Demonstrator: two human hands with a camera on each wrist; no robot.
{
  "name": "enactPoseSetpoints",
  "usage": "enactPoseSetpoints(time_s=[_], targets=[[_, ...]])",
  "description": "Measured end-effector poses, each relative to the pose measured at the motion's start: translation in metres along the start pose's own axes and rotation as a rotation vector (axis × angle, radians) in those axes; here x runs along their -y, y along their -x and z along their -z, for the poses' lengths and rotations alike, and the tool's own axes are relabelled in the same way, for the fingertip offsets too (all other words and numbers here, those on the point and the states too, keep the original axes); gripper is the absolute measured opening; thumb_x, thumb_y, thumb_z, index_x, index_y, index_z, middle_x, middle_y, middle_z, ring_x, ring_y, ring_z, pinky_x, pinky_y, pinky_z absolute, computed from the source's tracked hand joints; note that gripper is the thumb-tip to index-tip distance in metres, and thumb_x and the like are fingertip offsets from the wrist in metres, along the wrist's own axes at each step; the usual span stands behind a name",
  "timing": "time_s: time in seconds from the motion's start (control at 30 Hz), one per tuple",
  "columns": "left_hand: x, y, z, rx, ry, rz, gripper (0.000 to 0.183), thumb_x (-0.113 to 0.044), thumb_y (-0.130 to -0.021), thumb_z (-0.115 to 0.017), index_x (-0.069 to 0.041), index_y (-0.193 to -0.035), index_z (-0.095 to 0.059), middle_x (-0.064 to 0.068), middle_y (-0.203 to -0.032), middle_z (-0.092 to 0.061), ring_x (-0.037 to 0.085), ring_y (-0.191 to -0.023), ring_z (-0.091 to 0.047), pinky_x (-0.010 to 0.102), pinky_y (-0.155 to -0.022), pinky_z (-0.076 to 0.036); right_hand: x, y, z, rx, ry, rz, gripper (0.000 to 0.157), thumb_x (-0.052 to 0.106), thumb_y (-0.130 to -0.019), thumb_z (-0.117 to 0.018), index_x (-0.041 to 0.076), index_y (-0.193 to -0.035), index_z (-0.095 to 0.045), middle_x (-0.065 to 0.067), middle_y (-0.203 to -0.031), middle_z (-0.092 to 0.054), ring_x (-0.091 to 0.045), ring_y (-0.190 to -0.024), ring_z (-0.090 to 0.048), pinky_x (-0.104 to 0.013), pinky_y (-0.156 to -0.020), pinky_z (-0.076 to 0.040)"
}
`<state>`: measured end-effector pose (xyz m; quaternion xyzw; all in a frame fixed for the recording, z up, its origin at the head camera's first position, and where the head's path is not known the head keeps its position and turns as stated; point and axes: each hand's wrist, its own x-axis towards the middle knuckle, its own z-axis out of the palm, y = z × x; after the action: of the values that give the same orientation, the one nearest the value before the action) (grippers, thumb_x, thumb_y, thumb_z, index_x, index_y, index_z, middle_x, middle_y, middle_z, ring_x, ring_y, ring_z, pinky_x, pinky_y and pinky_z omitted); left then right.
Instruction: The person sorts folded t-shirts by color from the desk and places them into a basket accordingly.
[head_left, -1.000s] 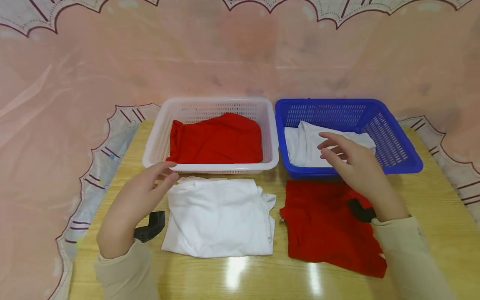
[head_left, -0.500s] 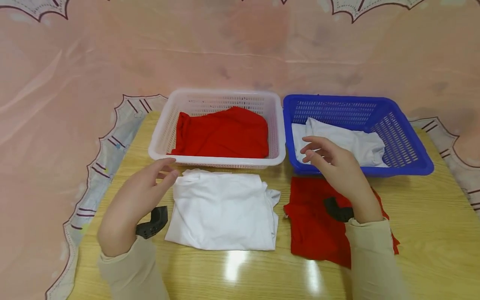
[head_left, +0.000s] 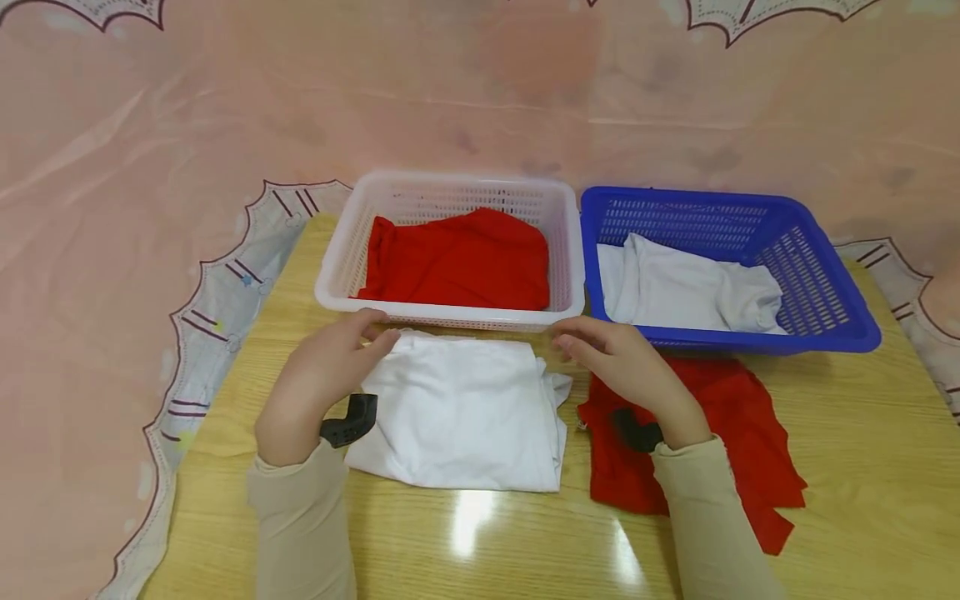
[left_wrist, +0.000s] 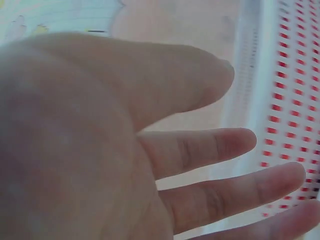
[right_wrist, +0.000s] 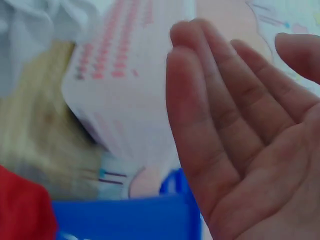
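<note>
A folded white cloth (head_left: 465, 417) lies on the table in the head view. My left hand (head_left: 322, 375) hovers at its far left corner, and the left wrist view shows the fingers (left_wrist: 200, 150) spread with nothing in them. My right hand (head_left: 622, 358) is over the gap between the white cloth and a red cloth (head_left: 735, 425), its wrist partly covering the red one. In the right wrist view its fingers (right_wrist: 220, 100) are extended and hold nothing. Behind stand a white basket (head_left: 450, 315) with a red cloth (head_left: 465, 262) inside and a blue basket (head_left: 750, 340) with a white cloth (head_left: 682, 283) inside.
Both baskets stand side by side at the back of the wooden table (head_left: 405, 542). A pinkish patterned sheet (head_left: 337, 92) hangs behind and spreads along the table's left side. Black wrist devices (head_left: 351, 421) are worn on both wrists.
My right hand has moved left and toward me, from over the blue basket to beside the white cloth. My left hand has shifted slightly right. The view has also shifted a little.
</note>
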<state>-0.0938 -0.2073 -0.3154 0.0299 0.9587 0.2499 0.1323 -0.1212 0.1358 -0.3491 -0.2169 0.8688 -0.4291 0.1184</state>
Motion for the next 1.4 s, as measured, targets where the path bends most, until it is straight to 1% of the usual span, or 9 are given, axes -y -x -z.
enactPoseSetpoints(time_s=[0.13, 0.4, 0.53, 0.73, 0.83, 0.93, 1.07, 1.17, 1.4], targets=[[0.006, -0.007, -0.007, 0.024, -0.03, 0.052, 0.053, -0.049, -0.091, -0.037, -0.015, -0.13, -0.042, 0.012, -0.119, -0.053, 0.029, -0.101, -0.051, 0.048, -0.08, -0.041, -0.004, -0.005, -0.011, 0.079, 0.051, -0.006, 0.035, 0.036, -0.09, -0.05, 0.017, -0.118, -0.056, 0.001, -0.089, -0.064, -0.015, -0.078, -0.061, -0.03, -0.068, -0.048], [0.027, -0.02, -0.014, 0.053, -0.007, 0.141, 0.07, -0.06, -0.082, -0.046, -0.017, -0.136, -0.034, 0.014, -0.126, -0.046, 0.031, -0.105, -0.049, 0.05, -0.082, -0.039, -0.018, -0.011, -0.018, 0.174, 0.141, -0.16, 0.049, 0.039, -0.09, -0.048, 0.015, -0.132, -0.039, -0.002, -0.078, -0.062, -0.017, -0.064, -0.058, -0.029, -0.06, -0.047], [0.038, -0.022, -0.011, 0.092, -0.001, 0.188, 0.081, -0.064, -0.08, -0.044, -0.016, -0.141, -0.023, 0.019, -0.125, -0.045, 0.035, -0.107, -0.046, 0.051, -0.081, -0.039, -0.024, -0.014, -0.02, 0.137, 0.198, -0.218, 0.057, 0.043, -0.089, -0.047, 0.013, -0.136, -0.031, -0.002, -0.089, -0.062, -0.019, -0.07, -0.055, -0.032, -0.064, -0.046], [0.048, -0.023, -0.012, 0.109, -0.01, 0.233, 0.087, -0.069, -0.079, -0.037, -0.004, -0.138, -0.029, 0.019, -0.112, -0.055, 0.034, -0.096, -0.052, 0.05, -0.081, -0.04, -0.025, -0.013, -0.023, 0.148, 0.29, -0.305, 0.074, 0.052, -0.087, -0.044, 0.015, -0.144, -0.013, -0.013, -0.125, -0.049, -0.029, -0.103, -0.052, -0.046, -0.09, -0.039], [0.049, -0.027, -0.016, 0.155, -0.004, 0.21, 0.081, -0.068, -0.079, -0.039, -0.002, -0.125, -0.045, 0.012, -0.086, -0.061, 0.024, -0.071, -0.056, 0.04, -0.07, -0.044, -0.021, -0.012, -0.028, 0.168, 0.273, -0.304, 0.076, 0.053, -0.087, -0.044, 0.015, -0.144, -0.011, -0.011, -0.125, -0.049, -0.024, -0.103, -0.052, -0.045, -0.094, -0.036], [0.044, -0.034, -0.023, 0.195, -0.007, 0.145, 0.072, -0.067, -0.079, -0.042, -0.003, -0.108, -0.054, 0.008, -0.072, -0.055, 0.019, -0.058, -0.052, 0.031, -0.059, -0.041, -0.016, -0.013, -0.037, 0.179, 0.227, -0.298, 0.07, 0.05, -0.087, -0.046, 0.014, -0.142, -0.022, -0.006, -0.106, -0.058, -0.018, -0.081, -0.058, -0.038, -0.08, -0.046], [0.038, -0.039, -0.03, 0.187, -0.034, 0.02, 0.074, -0.066, -0.077, -0.047, -0.003, -0.115, -0.054, 0.014, -0.098, -0.059, 0.027, -0.085, -0.056, 0.04, -0.078, -0.043, -0.004, -0.014, -0.056, 0.113, 0.326, -0.226, 0.053, 0.044, -0.087, -0.051, 0.008, -0.125, -0.044, -0.004, -0.086, -0.06, -0.016, -0.065, -0.056, -0.03, -0.062, -0.047], [0.038, -0.039, -0.033, 0.185, 0.004, -0.051, 0.073, -0.059, -0.077, -0.055, -0.003, -0.123, -0.05, 0.015, -0.115, -0.055, 0.03, -0.103, -0.05, 0.044, -0.091, -0.037, 0.003, -0.016, -0.066, 0.041, 0.418, -0.196, 0.049, 0.042, -0.085, -0.056, 0.007, -0.117, -0.048, -0.006, -0.094, -0.06, -0.017, -0.075, -0.054, -0.03, -0.068, -0.046], [0.038, -0.044, -0.038, 0.136, 0.04, -0.07, 0.053, -0.03, -0.084, -0.059, -0.001, -0.127, -0.045, 0.02, -0.118, -0.051, 0.034, -0.103, -0.048, 0.048, -0.092, -0.035, -0.013, -0.022, -0.075, 0.103, 0.224, -0.264, 0.059, 0.04, -0.081, -0.061, 0.01, -0.129, -0.045, -0.003, -0.116, -0.055, -0.015, -0.089, -0.053, -0.031, -0.08, -0.045]])
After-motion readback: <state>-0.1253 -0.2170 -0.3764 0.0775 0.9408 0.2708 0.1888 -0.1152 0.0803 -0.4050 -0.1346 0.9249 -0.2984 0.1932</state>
